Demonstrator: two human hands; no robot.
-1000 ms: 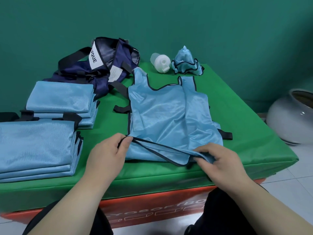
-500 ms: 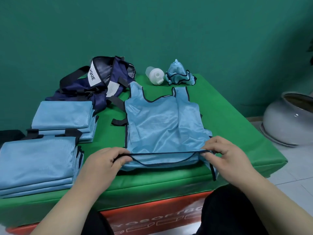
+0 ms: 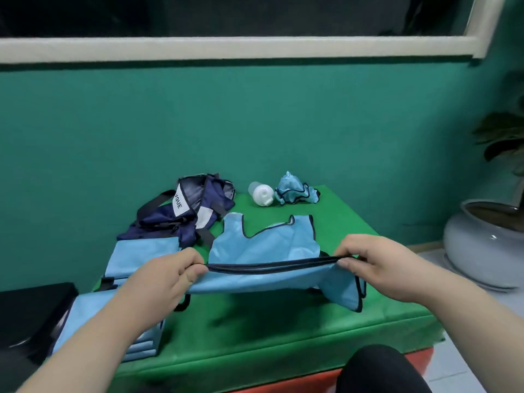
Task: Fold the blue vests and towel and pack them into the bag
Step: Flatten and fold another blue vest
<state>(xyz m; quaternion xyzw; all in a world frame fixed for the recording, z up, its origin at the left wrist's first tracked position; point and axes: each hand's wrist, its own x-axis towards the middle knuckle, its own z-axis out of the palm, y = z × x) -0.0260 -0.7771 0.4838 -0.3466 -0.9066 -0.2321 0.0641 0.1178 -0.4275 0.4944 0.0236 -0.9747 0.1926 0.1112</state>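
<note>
Held item: blue vest, black-edged. Its shoulder straps lie on the worktop and its hem is lifted clear. My left hand pinches the hem's left corner and my right hand pinches the right. The hem is pulled taut between my hands, and the cloth sags below it.

Around it:
- Navy bag, back left, mouth open.
- White bottle on its side, just beside a crumpled blue cloth, at the back edge.
- Far stack of folded blue cloth, just in front of the bag.
- Near stack, partly covered by my left forearm.
- Black object, far left; I cannot tell what it is.

Surface and room: the worktop is green, over an orange base. Teal wall with a white window ledge. Grey pot with a plant, on the tiled floor to the right.
</note>
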